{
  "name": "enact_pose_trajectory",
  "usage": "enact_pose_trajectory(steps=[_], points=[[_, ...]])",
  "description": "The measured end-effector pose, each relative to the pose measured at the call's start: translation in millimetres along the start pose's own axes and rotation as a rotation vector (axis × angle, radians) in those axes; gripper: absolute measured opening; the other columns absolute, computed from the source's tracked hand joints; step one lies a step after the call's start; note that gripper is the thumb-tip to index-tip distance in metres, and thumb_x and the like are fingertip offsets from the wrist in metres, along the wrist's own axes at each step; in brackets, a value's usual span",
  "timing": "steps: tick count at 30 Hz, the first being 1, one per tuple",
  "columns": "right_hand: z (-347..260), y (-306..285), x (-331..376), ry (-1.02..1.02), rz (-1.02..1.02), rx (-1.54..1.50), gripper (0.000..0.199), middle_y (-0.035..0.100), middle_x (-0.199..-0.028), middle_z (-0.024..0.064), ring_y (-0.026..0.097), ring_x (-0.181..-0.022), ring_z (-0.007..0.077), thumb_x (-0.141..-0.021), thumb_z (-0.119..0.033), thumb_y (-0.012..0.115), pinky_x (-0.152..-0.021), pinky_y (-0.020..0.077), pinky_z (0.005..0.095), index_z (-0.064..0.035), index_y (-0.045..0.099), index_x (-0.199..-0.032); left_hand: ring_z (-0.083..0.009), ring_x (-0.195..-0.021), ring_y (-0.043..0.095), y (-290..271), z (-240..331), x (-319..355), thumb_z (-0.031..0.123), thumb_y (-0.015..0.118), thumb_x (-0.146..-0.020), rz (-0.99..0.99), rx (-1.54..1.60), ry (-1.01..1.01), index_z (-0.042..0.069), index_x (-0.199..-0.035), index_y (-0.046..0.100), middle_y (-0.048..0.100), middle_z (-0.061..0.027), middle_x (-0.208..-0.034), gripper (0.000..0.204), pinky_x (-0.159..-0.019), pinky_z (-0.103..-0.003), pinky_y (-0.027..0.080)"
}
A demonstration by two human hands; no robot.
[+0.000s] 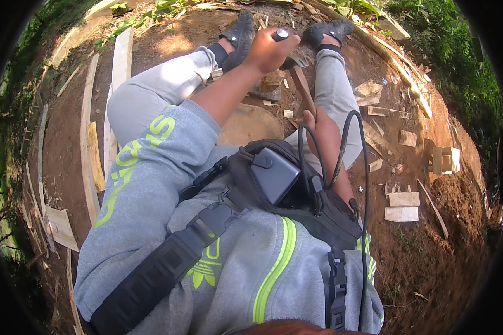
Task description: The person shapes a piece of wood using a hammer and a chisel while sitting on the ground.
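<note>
My left hand (264,51) reaches up between my feet, its fingers wrapped round a dark tool handle (281,34) with a round, pale-centred end on top. The lower part of that tool is hidden by the hand. In my right hand (323,133), close to my right thigh, is a hammer (303,89) gripped by its wooden handle. The hammer's dark metal head (294,62) is just below and to the right of my left fist. Beneath my hands lies a rough brown wooden block (271,81) among small chips.
Long planks (122,61) lie on the soil at left. Pale cut blocks (402,214) and offcuts (408,138) are scattered at right, near a wooden piece (445,161). A black waist bag (330,215) with a dark device (273,174) and looping cables sits at my lap.
</note>
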State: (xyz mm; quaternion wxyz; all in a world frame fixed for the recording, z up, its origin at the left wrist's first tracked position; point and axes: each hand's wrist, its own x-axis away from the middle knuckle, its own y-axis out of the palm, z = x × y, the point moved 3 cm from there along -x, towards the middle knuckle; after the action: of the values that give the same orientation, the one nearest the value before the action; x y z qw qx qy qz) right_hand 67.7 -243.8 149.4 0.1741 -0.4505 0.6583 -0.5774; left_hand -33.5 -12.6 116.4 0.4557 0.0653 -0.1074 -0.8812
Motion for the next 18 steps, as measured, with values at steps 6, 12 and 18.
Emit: enact_pose_trajectory(steps=[6,12,18], points=[[19,11,-7,-0.006,0.025,-0.040,0.035,0.071,-0.086,0.0266,0.069,-0.089,0.0479,-0.106,-0.037,0.056,-0.075,0.0514,0.0575,-0.0024,0.066,-0.105,-0.0043,-0.065,0.050,1,-5,-3,0.031,0.075,-0.091,-0.014,0.007,0.013,0.006,-0.074,0.062,0.059,0.0064,-0.068,0.033,-0.059,-0.029,0.042],[13,6,-10,0.010,0.007,-0.044,0.036,0.071,-0.090,0.0284,0.069,-0.093,0.0495,-0.106,-0.036,0.056,-0.078,0.0520,0.0572,-0.0016,0.066,-0.104,-0.0052,-0.063,0.051,1,2,0,0.031,0.075,-0.091,-0.017,-0.011,0.027,0.006,-0.073,0.062,0.059,0.0059,-0.067,0.034,-0.057,-0.029,0.042],[17,4,-7,0.119,-0.009,-0.147,0.041,0.071,-0.090,0.0278,0.069,-0.090,0.0487,-0.107,-0.041,0.053,-0.077,0.0525,0.0548,-0.0021,0.065,-0.107,-0.0055,-0.063,0.052,4,11,10,0.033,0.075,-0.091,0.012,-0.059,0.029,0.005,-0.074,0.064,0.060,0.0039,-0.066,0.034,-0.059,-0.030,0.044]])
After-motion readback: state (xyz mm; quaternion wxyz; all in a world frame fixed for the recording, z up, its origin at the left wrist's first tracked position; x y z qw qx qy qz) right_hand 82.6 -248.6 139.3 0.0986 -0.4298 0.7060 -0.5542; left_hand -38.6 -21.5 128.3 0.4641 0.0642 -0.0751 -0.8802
